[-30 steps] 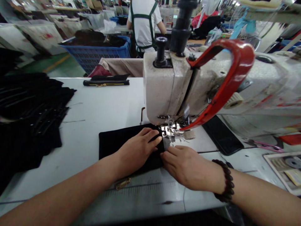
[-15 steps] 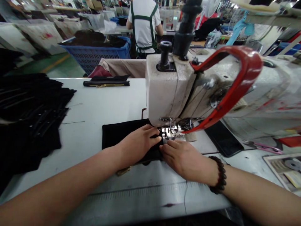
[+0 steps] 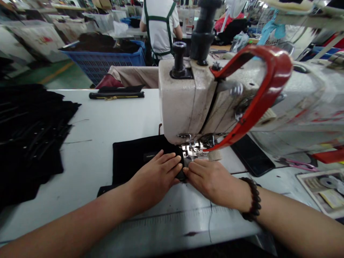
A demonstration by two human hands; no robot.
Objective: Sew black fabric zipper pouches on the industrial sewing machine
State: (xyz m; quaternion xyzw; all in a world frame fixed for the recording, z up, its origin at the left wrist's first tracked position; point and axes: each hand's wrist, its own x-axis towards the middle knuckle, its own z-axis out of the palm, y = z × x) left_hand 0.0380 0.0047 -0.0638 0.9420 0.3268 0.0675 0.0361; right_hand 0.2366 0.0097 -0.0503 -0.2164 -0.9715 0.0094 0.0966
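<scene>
Black cloth (image 3: 129,163) lies on the counter (image 3: 91,125), its edge at the machine (image 3: 178,100). The left hand (image 3: 158,175) rests on it, fingers slightly apart; the right hand (image 3: 212,182), at that edge, has fingers together; whether pinching, I cannot tell from here.

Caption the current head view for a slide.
At a sewing machine, the left hand rests on black fabric, the right hand at its right edge.

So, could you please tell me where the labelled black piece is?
In the head view, the labelled black piece lies left of centre on the white table, under the left hand, beside the metal presser foot.
</scene>
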